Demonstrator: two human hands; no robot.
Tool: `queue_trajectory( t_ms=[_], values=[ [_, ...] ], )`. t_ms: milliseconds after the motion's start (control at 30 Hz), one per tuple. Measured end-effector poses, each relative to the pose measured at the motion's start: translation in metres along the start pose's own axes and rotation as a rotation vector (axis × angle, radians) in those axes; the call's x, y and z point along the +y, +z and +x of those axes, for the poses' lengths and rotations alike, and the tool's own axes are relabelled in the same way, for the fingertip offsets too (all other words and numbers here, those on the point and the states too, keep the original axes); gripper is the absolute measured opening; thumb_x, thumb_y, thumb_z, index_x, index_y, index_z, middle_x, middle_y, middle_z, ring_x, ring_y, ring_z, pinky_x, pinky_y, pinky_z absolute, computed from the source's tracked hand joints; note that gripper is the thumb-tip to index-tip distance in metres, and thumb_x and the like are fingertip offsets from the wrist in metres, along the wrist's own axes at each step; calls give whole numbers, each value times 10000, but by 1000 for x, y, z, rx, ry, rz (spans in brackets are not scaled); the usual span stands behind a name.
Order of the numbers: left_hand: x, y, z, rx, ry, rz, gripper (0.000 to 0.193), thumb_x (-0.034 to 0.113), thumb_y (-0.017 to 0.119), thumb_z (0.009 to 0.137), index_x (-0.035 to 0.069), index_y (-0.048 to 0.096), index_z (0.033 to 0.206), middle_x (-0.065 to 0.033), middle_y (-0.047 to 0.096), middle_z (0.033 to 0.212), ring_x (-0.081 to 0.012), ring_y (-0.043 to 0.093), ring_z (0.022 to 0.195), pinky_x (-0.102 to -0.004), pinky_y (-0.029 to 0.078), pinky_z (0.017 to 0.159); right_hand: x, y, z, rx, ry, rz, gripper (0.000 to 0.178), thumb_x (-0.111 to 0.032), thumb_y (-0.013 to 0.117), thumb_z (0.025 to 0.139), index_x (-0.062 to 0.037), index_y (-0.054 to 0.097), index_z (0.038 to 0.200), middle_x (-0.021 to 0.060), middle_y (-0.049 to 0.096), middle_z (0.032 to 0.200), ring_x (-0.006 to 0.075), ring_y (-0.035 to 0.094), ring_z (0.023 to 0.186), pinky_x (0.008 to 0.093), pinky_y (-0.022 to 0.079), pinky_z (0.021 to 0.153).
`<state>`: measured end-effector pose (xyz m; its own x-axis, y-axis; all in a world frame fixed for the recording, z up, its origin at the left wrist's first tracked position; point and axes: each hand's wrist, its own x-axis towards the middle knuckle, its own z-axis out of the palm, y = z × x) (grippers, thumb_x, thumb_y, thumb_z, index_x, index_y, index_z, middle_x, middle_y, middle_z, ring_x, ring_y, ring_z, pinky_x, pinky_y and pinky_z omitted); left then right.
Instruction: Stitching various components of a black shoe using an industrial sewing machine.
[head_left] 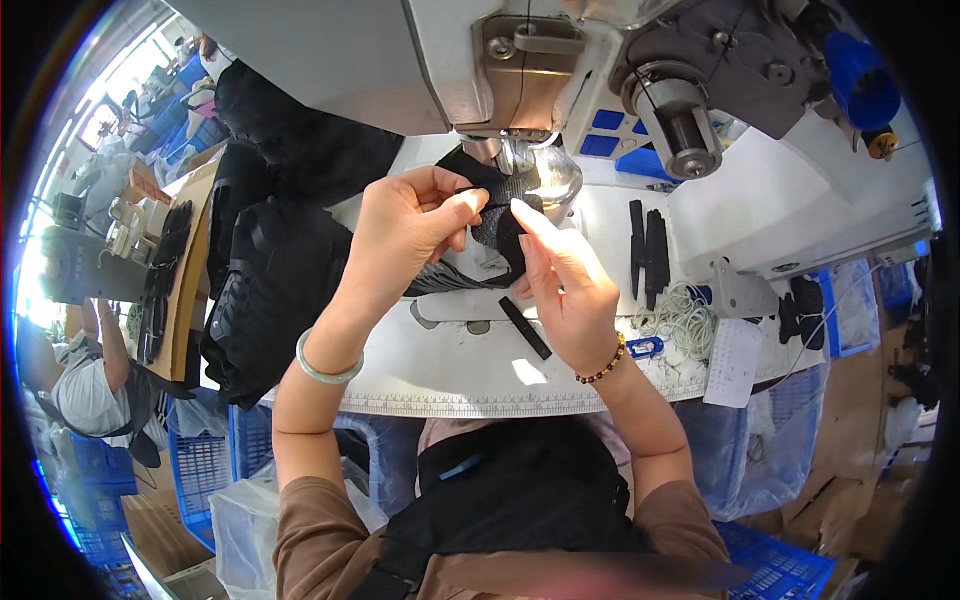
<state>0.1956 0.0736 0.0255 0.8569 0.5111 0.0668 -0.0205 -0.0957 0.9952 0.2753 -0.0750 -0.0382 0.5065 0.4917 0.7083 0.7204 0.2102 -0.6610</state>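
Observation:
Just in front of the sewing machine's needle area [510, 150], both my hands are on a black fabric piece [505, 225] with a mesh-like surface and a pale inner side. My left hand [415, 220], with a pale bangle at the wrist, pinches its upper left edge between thumb and finger. On the other side, my right hand [570, 285] has its fingertips closed on the right edge, index finger stretched along it. A beaded bracelet [603, 362] circles that wrist. What the lower fingers touch is partly hidden. A short black strip [525, 328] lies on the white table below the fabric.
Black bags or fabric [275, 290] are piled at left. Black strips [650, 250], tangled pale thread [685, 318], blue thread snips [645, 347] and a paper sheet [735, 362] lie right. Blue crates [205, 475] stand below the table edge. Another person [90, 395] sits far left.

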Motion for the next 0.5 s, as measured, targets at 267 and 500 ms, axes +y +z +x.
queue_trajectory(
  t_ms=[267, 500],
  values=[
    [1, -5, 6, -54, -31, 38, 168, 135, 663, 812, -18, 595, 799, -11, 575, 644, -19, 480, 479, -149, 328, 392, -4, -2, 2, -18, -10, -53, 358, 66, 582, 821, -20, 575, 1169, 113, 582, 853, 199, 571, 656, 281, 487, 621],
    [-1, -8, 12, -134, 28, 36, 165, 123, 667, 806, -24, 593, 791, -25, 587, 686, -64, 524, 557, -190, 413, 503, -3, 0, 2, -4, -34, -36, 328, 44, 558, 854, -23, 575, 1175, 84, 568, 822, 137, 564, 613, 246, 478, 570]
  ],
)
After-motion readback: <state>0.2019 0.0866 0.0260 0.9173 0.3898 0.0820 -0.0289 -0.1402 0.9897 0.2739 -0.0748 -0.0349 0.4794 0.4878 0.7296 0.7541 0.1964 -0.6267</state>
